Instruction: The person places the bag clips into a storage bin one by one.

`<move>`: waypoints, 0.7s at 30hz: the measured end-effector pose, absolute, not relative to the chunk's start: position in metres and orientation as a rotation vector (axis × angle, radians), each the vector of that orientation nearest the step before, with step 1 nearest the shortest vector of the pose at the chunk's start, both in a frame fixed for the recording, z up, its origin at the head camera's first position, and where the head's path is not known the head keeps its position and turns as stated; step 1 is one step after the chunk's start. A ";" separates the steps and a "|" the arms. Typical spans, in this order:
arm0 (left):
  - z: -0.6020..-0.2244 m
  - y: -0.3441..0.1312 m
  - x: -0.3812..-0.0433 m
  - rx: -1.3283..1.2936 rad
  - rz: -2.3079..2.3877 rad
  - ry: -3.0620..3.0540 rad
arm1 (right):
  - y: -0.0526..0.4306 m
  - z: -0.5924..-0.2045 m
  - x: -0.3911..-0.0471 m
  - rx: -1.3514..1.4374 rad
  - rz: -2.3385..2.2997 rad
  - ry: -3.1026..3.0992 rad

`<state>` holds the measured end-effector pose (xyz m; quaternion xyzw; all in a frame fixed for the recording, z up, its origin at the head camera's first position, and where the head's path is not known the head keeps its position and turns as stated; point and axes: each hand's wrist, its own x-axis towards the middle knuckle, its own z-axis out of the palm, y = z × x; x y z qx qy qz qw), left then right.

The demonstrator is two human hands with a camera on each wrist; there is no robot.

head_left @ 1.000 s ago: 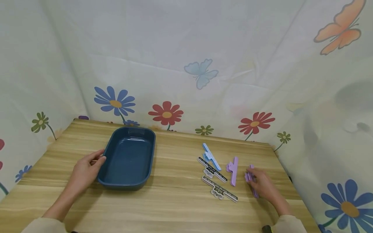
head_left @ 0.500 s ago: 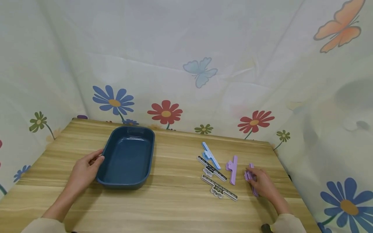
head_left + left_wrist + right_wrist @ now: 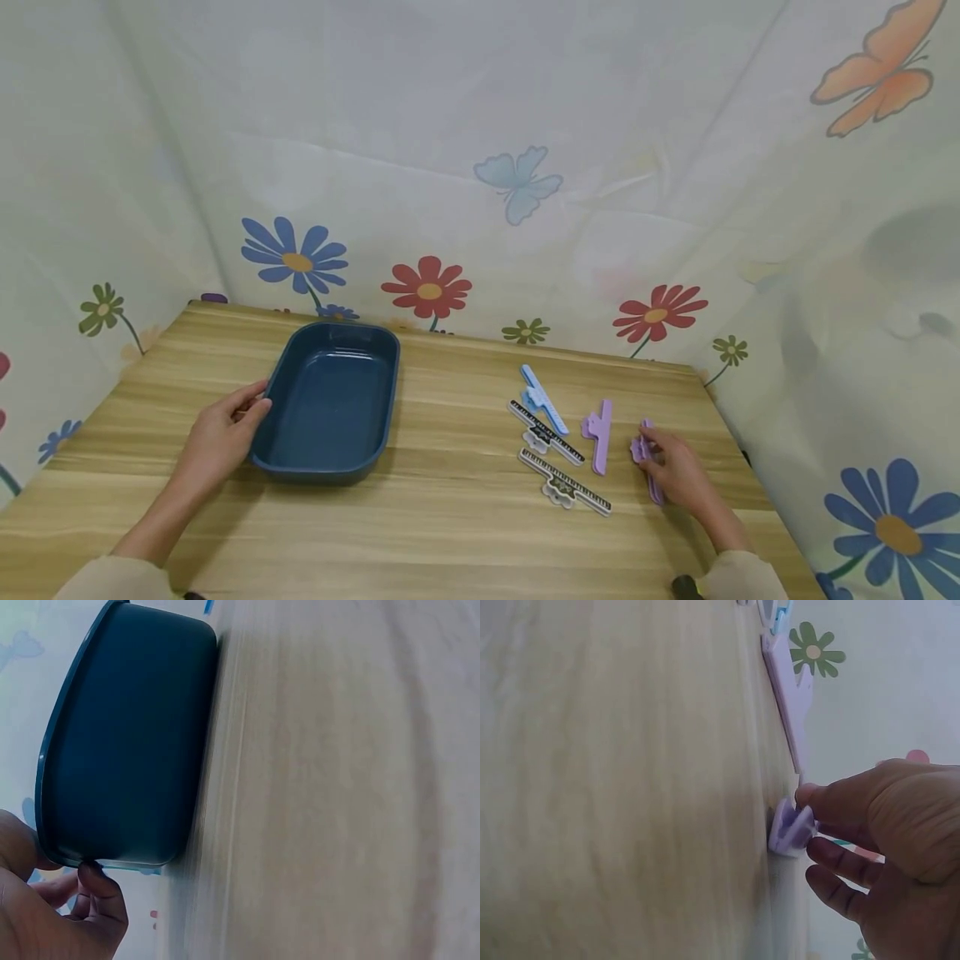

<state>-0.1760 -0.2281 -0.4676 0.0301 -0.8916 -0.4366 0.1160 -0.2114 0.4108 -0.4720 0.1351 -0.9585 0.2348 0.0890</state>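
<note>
My left hand (image 3: 219,435) is at the left rim of a dark blue rectangular dish (image 3: 326,412), pinching the edge. In the left wrist view the thumb and curled fingers (image 3: 103,894) meet at the dish's rim. On the right, my right hand (image 3: 681,473) pinches a purple clip (image 3: 656,492) that lies on the table, its middle partly hidden by the fingers. A second purple clip (image 3: 602,440) lies just left of it, apart from the hand. The right wrist view shows the gripped clip (image 3: 786,832) end-on, low against the tabletop.
A light blue ruler-edged clip (image 3: 545,400) and two clips with black-and-white piano-key edges, one upper (image 3: 546,433) and one lower (image 3: 566,483), lie left of the purple ones. Flower-printed cloth (image 3: 420,167) stands behind the wooden table (image 3: 450,533) and along both sides.
</note>
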 end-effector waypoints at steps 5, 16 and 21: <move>-0.468 -0.227 -0.175 0.092 -1.289 -2.605 | 0.412 -0.468 -0.209 0.393 0.831 -2.811; -0.468 -0.226 -0.175 0.111 -1.298 -2.615 | 0.412 -0.445 -0.206 0.180 1.093 -2.822; -0.466 -0.226 -0.176 0.129 -1.325 -2.621 | 0.411 -0.431 -0.203 0.167 1.209 -2.779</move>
